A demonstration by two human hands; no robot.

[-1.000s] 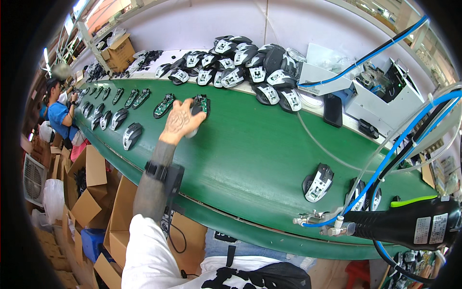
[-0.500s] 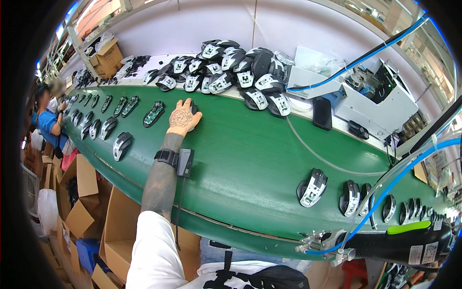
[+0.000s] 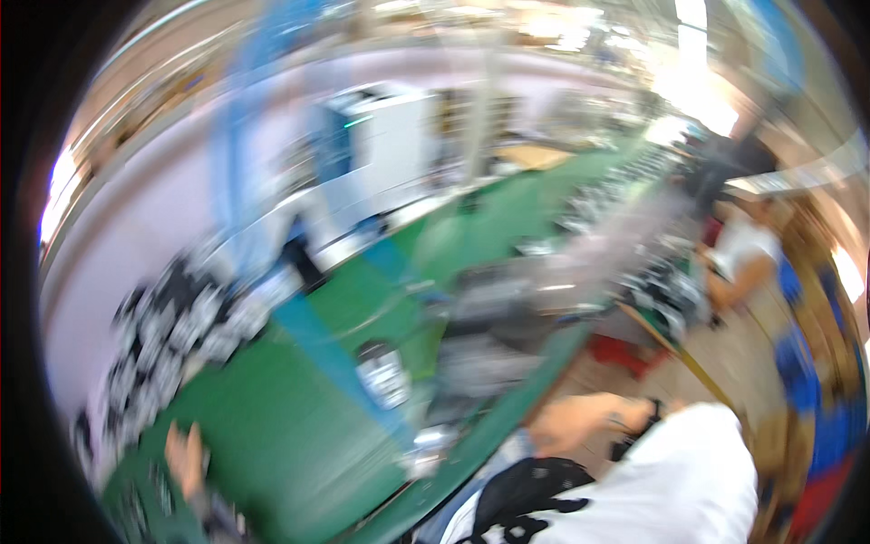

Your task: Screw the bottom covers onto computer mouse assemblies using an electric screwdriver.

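The whole head view is smeared by motion. At the lower left my left hand (image 3: 186, 456) rests over the green belt (image 3: 272, 435), its fingers partly spread around a small dark shape, apparently a computer mouse (image 3: 207, 459). Just left of it lie narrow circuit boards (image 3: 161, 490). My right hand (image 3: 566, 424) is low beside my body, off the belt's near edge; its fingers are too blurred to read. A black-and-white mouse shell (image 3: 384, 374) sits farther along the belt. Near it, a bulky black tool (image 3: 489, 331) with metal fittings (image 3: 428, 449) overhangs the near edge.
A pile of mouse shells (image 3: 181, 331) lines the far left side. Beyond it stands a white machine (image 3: 390, 145). Blurred hoses cross the view. More parts (image 3: 598, 199) lie down the belt, and a co-worker in white (image 3: 748, 245) is at the right. A red stool (image 3: 625, 354) stands below.
The view has swung right, so the belt and my left hand appear farther left. My right hand and the co-worker in white have come into view.
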